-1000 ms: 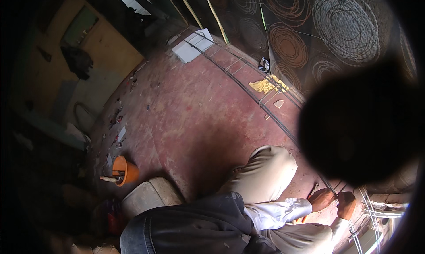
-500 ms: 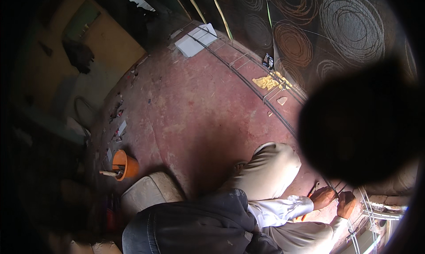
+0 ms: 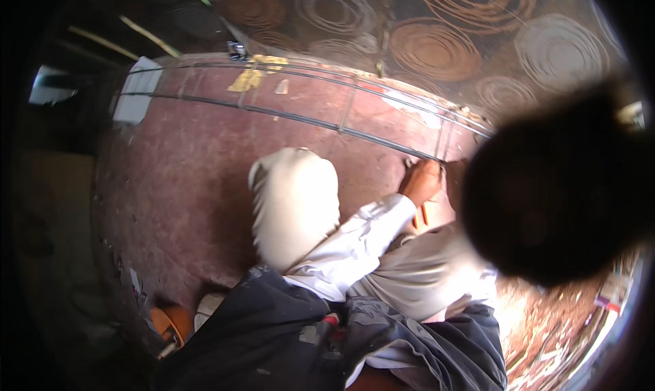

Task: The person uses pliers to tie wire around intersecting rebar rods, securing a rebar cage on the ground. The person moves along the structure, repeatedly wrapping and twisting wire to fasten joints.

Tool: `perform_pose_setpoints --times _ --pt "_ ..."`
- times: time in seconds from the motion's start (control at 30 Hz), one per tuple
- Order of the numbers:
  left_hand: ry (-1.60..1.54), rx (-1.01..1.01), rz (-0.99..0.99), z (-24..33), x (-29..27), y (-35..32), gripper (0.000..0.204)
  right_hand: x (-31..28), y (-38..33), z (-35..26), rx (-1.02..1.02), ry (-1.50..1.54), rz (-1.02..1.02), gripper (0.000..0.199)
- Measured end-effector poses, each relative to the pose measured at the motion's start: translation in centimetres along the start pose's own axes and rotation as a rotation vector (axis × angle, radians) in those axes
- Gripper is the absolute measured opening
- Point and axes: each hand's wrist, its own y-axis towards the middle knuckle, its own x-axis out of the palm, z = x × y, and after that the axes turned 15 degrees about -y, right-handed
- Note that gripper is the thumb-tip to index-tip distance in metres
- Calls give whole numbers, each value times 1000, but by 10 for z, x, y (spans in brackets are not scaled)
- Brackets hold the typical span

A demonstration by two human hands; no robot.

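A cage of long thin steel rods (image 3: 321, 122) with cross ties lies on the dark red floor (image 3: 184, 186). My left hand (image 3: 421, 184) reaches out of a white sleeve and curls around the near rod at its right end. An orange object (image 3: 419, 217) shows just below that wrist. My right hand (image 3: 453, 179) sits right beside it, mostly hidden by a big dark round blur (image 3: 556, 193) close to the camera. My bent knee in beige trousers (image 3: 295, 200) is to the left of both hands.
Coils of wire (image 3: 437, 47) lie on dark ground beyond the rods. A white sheet (image 3: 136, 89) and yellow scraps (image 3: 249, 77) rest at the floor's far left. An orange bowl (image 3: 170, 321) stands at the lower left. Rubble (image 3: 546, 326) covers the lower right.
The view has swung round, so the rods now run across the upper middle. Both hands stay together at the rods' right end, and now appear higher in the picture.
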Motion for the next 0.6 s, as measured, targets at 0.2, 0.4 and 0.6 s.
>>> perform_pose_setpoints --times 0.2,0.4,0.6 --pt "315 -28 -7 27 -10 1 13 39 -25 21 8 -56 98 14" --pt "372 -134 -198 50 -27 20 14 44 -38 27 -34 -115 74 19" --pt "452 -179 -362 79 -41 31 16 39 -33 9 133 47 203 13"
